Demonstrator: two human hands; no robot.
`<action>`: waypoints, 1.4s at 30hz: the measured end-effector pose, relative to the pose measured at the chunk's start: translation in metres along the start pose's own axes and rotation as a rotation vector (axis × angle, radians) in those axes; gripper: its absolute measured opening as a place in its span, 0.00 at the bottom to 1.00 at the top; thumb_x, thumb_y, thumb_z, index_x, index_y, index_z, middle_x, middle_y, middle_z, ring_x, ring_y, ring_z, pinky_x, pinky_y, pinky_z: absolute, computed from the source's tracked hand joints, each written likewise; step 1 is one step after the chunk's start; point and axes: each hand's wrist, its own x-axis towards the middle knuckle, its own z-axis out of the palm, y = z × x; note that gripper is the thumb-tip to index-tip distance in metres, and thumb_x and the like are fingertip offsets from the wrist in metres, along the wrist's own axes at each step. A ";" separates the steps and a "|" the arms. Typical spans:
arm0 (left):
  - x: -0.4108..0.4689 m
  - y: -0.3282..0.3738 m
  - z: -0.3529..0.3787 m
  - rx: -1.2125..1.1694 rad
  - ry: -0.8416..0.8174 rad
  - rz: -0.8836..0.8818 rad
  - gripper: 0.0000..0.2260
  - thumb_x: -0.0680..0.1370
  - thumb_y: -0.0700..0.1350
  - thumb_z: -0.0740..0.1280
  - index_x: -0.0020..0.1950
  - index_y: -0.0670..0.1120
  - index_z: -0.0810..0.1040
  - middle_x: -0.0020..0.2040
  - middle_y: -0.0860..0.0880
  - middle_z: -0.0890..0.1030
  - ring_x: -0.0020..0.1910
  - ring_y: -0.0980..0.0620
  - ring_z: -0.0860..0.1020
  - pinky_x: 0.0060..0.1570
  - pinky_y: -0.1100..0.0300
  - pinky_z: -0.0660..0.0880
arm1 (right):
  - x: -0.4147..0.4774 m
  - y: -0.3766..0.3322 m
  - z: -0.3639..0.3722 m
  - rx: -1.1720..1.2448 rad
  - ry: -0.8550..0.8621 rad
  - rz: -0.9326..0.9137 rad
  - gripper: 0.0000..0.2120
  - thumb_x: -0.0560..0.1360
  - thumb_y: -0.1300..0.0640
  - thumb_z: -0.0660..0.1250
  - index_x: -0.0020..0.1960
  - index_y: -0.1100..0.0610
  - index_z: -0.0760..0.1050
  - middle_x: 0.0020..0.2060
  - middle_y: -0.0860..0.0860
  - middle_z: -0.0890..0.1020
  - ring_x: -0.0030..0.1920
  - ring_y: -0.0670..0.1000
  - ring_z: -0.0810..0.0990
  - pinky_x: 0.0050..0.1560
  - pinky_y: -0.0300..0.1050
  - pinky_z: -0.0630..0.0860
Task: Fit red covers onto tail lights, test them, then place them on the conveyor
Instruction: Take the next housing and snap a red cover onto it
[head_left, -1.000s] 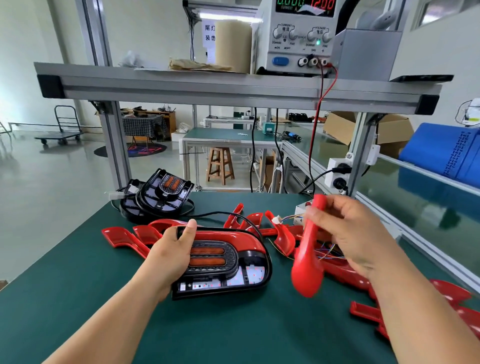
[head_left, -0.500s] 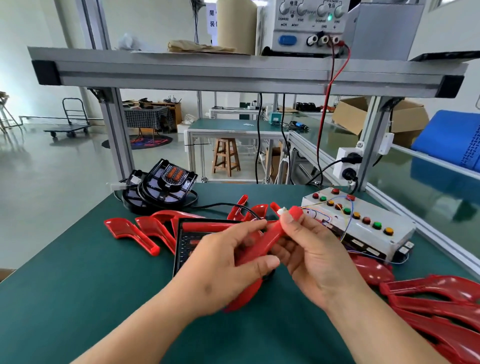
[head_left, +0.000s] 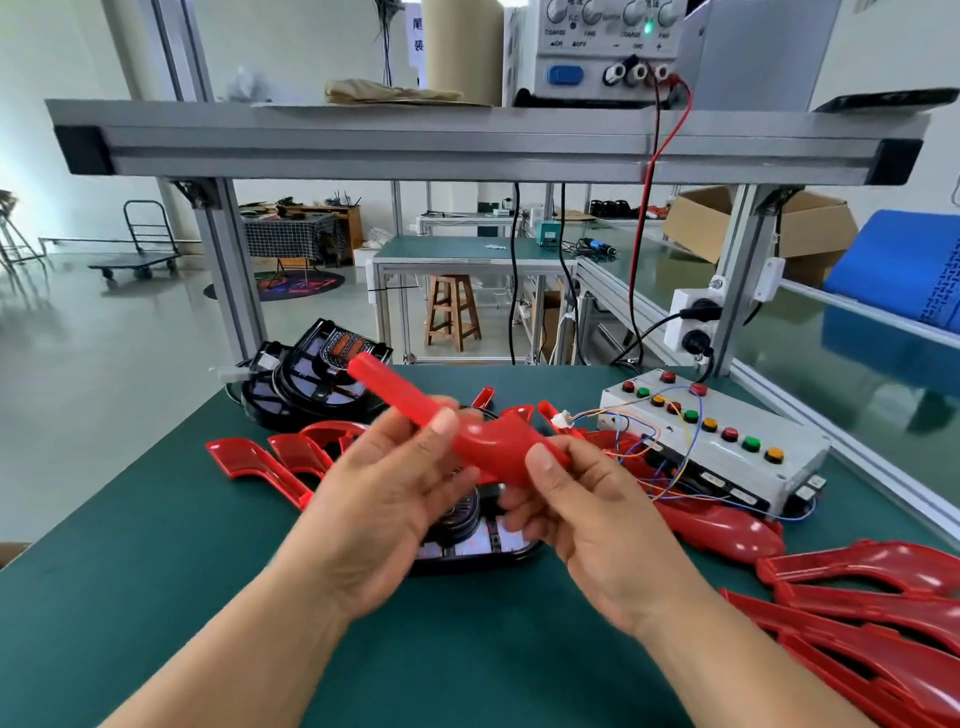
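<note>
Now your left hand (head_left: 384, 509) and right hand (head_left: 602, 525) pinch the red cover (head_left: 483, 447) between them; the tail light (head_left: 478, 543) lies just beneath your palms. You seem to be mid-fitting: next, align the cover and seat it squarely.

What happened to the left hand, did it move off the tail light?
Yes. The left hand has lifted up off the tail light lying on the mat and now holds the red cover above it.

One left hand (head_left: 384, 514), one right hand (head_left: 597, 525), one held red cover (head_left: 483, 441), one button box (head_left: 727, 456), one wooden stool (head_left: 452, 312).
</note>
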 end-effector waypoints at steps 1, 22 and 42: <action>0.002 0.009 -0.007 0.030 0.017 0.014 0.12 0.67 0.47 0.71 0.50 0.49 0.81 0.48 0.46 0.85 0.43 0.50 0.83 0.39 0.59 0.81 | 0.001 -0.005 -0.007 0.016 -0.018 0.030 0.14 0.67 0.48 0.69 0.44 0.58 0.75 0.32 0.56 0.81 0.30 0.50 0.78 0.30 0.38 0.72; -0.003 0.046 -0.039 1.677 -0.320 -0.026 0.06 0.74 0.51 0.74 0.48 0.63 0.84 0.39 0.68 0.81 0.43 0.71 0.77 0.41 0.75 0.69 | 0.011 0.027 -0.035 -0.442 0.086 0.256 0.10 0.75 0.54 0.71 0.55 0.50 0.73 0.28 0.49 0.80 0.26 0.44 0.74 0.27 0.34 0.69; 0.003 0.049 -0.054 1.798 -0.273 -0.062 0.07 0.73 0.62 0.69 0.49 0.65 0.77 0.47 0.61 0.73 0.46 0.66 0.72 0.43 0.71 0.67 | 0.014 0.019 -0.025 -1.003 0.143 0.360 0.28 0.72 0.30 0.61 0.50 0.56 0.76 0.48 0.50 0.79 0.49 0.52 0.78 0.55 0.51 0.75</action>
